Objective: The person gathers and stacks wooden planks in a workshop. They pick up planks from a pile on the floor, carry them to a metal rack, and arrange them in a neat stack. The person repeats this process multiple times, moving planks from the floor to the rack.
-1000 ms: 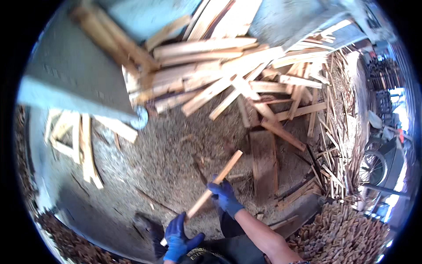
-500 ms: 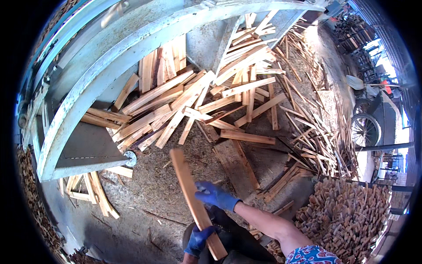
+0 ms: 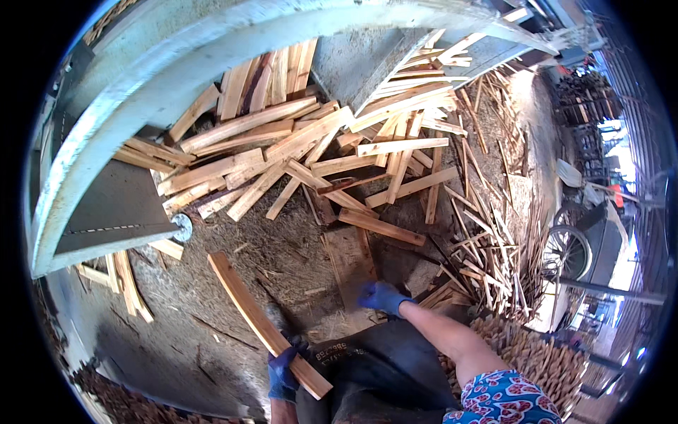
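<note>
My left hand (image 3: 282, 373), in a blue glove, is wrapped round the lower part of a wooden board (image 3: 247, 305). The board slants up and left over the floor, its near end by my dark-covered lap. To the right, apart from the board, is my blue-gloved right hand (image 3: 383, 297). Its fingers are smeared, so I cannot tell whether they are curled or apart, and nothing plainly shows in them. Beneath and beyond that hand lies a wide flat plank (image 3: 347, 263) on the ground.
A heap of loose boards (image 3: 282, 159) lies ahead under a pale curved metal frame (image 3: 99, 152). Thin offcuts (image 3: 487, 247) are scattered to the right, near a spoked wheel (image 3: 567, 252). A dense pile of short wood pieces (image 3: 522, 360) sits at lower right.
My right hand has moved right, away from the board. The board, still in my left hand, has swung left and tilts more. The whole view has shifted.
</note>
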Tool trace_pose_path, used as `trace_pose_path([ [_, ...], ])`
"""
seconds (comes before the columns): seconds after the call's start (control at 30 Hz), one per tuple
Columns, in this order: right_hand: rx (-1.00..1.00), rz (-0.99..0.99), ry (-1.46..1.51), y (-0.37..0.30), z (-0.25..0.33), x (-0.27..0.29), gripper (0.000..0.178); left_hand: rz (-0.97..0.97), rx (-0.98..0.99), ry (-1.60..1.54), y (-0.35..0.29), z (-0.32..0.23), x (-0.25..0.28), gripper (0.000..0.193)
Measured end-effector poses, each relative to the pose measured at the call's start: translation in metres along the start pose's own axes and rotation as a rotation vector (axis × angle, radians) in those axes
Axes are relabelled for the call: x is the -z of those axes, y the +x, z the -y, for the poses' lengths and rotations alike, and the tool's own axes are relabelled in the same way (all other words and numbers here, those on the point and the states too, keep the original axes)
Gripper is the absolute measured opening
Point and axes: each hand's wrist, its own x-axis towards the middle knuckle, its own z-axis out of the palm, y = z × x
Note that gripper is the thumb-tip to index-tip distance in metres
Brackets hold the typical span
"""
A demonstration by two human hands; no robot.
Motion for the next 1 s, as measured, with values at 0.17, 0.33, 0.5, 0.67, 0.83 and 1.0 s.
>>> trace_pose_path([
  [0.17, 0.158, -0.346, -0.453, 0.095, -0.178, 0.058, 0.07, -0.18, -0.029, -0.134, 0.035, 0.088, -0.063, 0.049],
  [0.33, -0.016, -0.327, -0.501, 0.176, -0.201, 0.116, 0.082, -0.311, -0.039, -0.183, 0.095, 0.181, -0.092, 0.05],
  [0.5, 0.101, -0.342, -0.735, 0.239, -0.242, 0.126, 0.077, -0.293, 0.097, -0.193, 0.141, 0.246, -0.105, 0.055],
  [0.67, 0.121, -0.275, -0.481, 0.235, -0.291, 0.126, 0.066, -0.312, 0.204, -0.299, 0.153, 0.251, -0.141, 0.057],
  [0.83, -0.096, 0.296, 0.114, 0.138, -0.179, 0.134, 0.07, -0.304, 0.228, -0.145, 0.15, 0.271, -0.134, 0.048],
  [1.0, 0.312, 0.34, 0.407, 0.126, -0.11, 0.077, 0.06, -0.135, 0.274, -0.336, 0.146, 0.315, -0.13, 0.059],
])
